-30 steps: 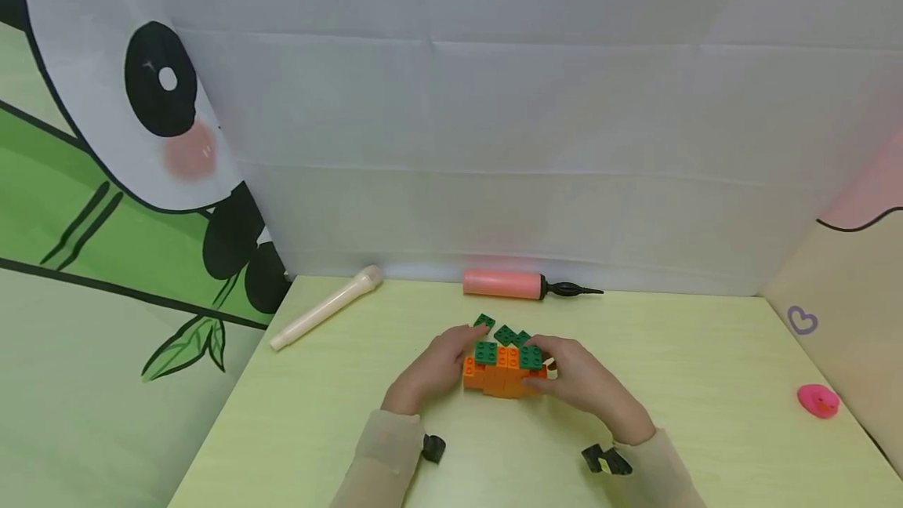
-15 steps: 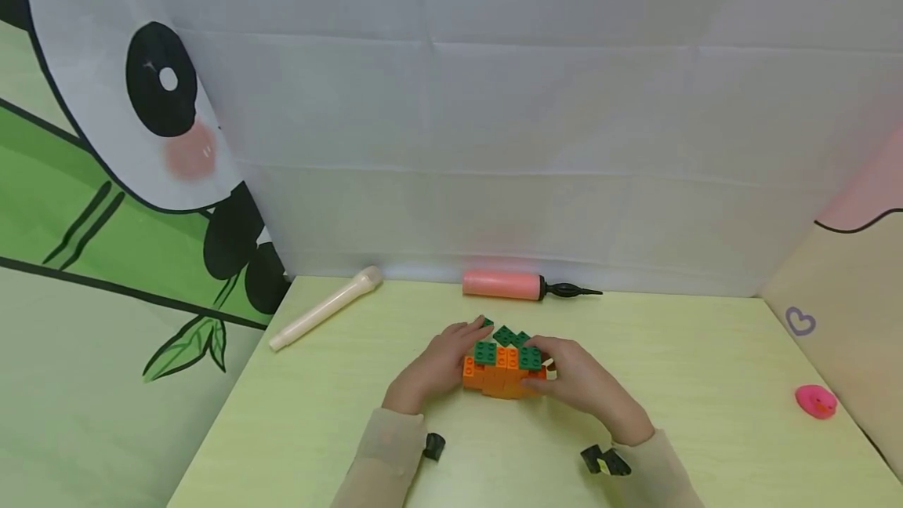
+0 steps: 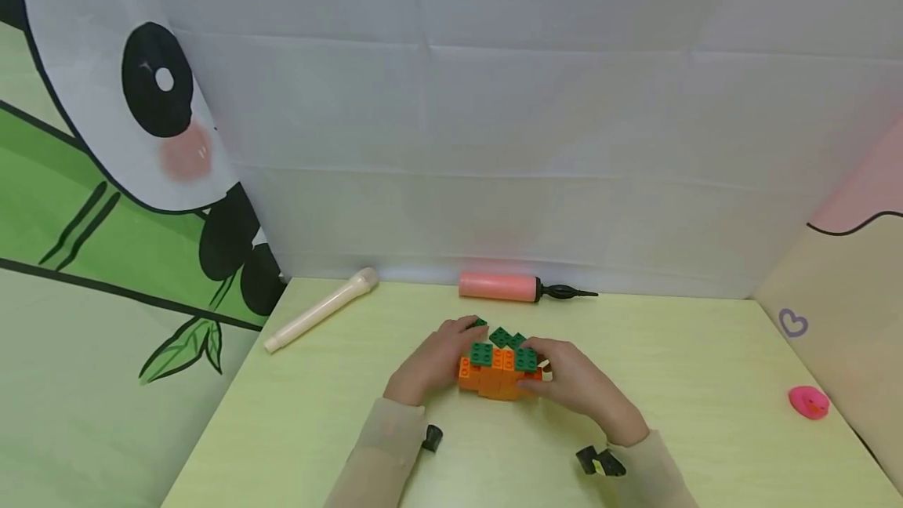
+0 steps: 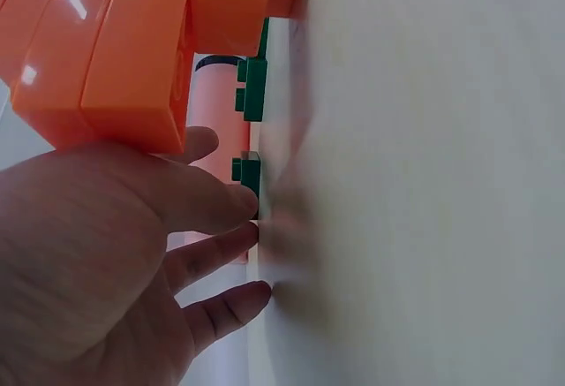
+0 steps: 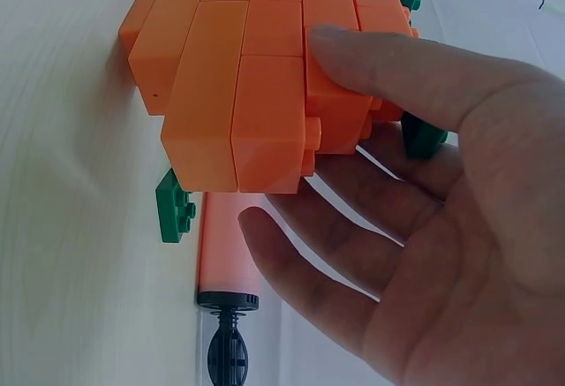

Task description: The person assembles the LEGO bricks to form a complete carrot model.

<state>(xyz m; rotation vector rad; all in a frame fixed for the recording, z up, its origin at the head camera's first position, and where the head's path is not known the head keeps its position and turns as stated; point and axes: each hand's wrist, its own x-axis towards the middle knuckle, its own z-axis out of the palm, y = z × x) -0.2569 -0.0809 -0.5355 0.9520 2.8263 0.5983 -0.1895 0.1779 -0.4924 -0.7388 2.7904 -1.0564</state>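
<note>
My right hand [image 3: 574, 379] grips the right end of a stepped orange toy-brick build [image 3: 501, 384], thumb on its near face and fingers behind, as the right wrist view [image 5: 503, 156] shows. Green bricks, one at the left [image 3: 482, 353] and one at the right [image 3: 526, 360], sit on its top. Behind it lie loose green bricks [image 3: 502, 337]. My left hand [image 3: 437, 355] reaches past the build's left end, thumb and fingertips at a small loose green brick [image 4: 250, 171]. Thumb and fingers partly hide that brick, and the left wrist view shows it close to the table surface.
A pink hand pump [image 3: 498, 287] with a black nozzle lies at the table's back edge. To the left is a cream-coloured stick [image 3: 320, 312]. A pink rubber duck [image 3: 809, 402] sits far right. A white cloth backdrop [image 3: 494, 139] stands behind the table [image 3: 677, 359].
My left hand has reached slightly forward, its fingers now covering more of the loose green brick. The right hand keeps its grip on the orange build. The head view has shifted slightly.
</note>
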